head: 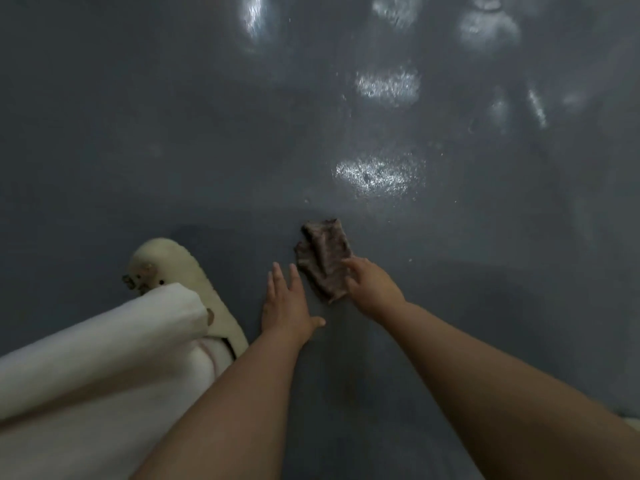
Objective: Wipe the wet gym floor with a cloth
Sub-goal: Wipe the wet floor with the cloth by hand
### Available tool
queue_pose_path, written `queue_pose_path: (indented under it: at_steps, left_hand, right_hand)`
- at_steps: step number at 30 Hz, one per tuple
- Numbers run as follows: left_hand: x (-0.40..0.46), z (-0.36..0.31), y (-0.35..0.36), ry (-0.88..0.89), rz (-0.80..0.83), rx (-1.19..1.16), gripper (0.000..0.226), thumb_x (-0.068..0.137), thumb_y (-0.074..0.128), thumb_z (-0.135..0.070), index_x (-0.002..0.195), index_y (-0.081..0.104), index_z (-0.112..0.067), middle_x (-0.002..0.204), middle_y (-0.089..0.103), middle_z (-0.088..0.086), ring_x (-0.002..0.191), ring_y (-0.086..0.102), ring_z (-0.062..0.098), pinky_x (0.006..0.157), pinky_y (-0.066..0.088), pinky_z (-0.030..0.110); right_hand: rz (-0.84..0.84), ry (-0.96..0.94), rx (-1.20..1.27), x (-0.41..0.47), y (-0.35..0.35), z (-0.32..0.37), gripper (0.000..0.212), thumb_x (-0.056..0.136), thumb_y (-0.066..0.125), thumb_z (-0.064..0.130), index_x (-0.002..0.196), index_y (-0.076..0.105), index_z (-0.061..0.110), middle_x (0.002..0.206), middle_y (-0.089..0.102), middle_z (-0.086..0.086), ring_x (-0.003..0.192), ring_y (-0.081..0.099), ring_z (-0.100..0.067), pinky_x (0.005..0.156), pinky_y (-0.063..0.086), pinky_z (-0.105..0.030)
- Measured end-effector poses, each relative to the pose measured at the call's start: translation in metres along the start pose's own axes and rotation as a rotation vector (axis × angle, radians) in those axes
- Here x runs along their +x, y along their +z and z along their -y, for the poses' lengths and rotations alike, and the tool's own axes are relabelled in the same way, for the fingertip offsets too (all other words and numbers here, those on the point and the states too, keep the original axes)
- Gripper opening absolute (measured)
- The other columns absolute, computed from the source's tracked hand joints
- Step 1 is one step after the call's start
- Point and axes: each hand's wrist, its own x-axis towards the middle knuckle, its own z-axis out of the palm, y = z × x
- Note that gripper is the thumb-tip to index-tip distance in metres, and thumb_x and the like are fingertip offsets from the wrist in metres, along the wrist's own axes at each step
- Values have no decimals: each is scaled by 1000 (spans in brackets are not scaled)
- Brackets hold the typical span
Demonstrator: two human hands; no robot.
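Note:
A crumpled brown cloth (323, 256) lies on the dark grey gym floor (173, 133) just ahead of my hands. My right hand (370, 284) grips the cloth's near right edge, fingers curled over it. My left hand (285, 303) lies flat on the floor to the left of the cloth, fingers straight and spread, holding nothing. A shiny wet patch (379, 174) glistens on the floor a short way beyond the cloth. More wet patches (388, 84) shine farther ahead and to the right.
My left foot in a cream shoe (187, 282) stands on the floor to the left of my hands, with a white trouser leg (104, 358) above it. Grey floor stretches to the left and ahead.

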Motion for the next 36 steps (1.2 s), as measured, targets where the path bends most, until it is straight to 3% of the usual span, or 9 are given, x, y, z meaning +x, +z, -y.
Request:
queue_pose_path:
  at_steps: [2,9,19,26,36]
  left_hand:
    - [-13,-7,-12,59,-21,-28,106,83,69,-39,151,-10,-17,154,-26,12,145,-14,28,117,9,37]
    - [-69,-2,-44,143,-95,8,101,83,69,-40,152,-2,-18,156,-19,12,145,-11,29,118,6,40]
    - [-111,-6,-65,63,-146,129,97,87,65,-40,152,-4,-21,156,-21,9,145,-12,28,117,6,41]
    - [-91,-26,-53,120,-135,136,97,85,66,-42,152,-1,-21,157,-18,9,145,-11,27,117,4,40]
    - [6,-42,-5,216,-58,251,86,93,52,-41,151,-7,-17,156,-22,12,144,-17,29,116,-3,42]
  right_hand:
    - [-32,24,-11,-27,-9,4,39,94,44,14,132,53,11,137,51,-9,125,46,-28,102,37,-35]
    - [-155,54,-86,-101,-32,29,39,93,43,9,130,55,11,133,53,-15,124,45,-29,97,34,-28]
    - [-203,59,76,-128,-43,29,37,94,45,13,129,55,7,133,53,-16,117,52,-34,96,42,-38]
    - [-247,45,110,-97,-38,34,36,93,47,11,127,55,4,133,51,-17,124,45,-31,102,33,-34]
    - [-246,64,53,-9,-6,16,32,92,46,10,119,61,5,130,50,-17,121,45,-34,97,34,-34]
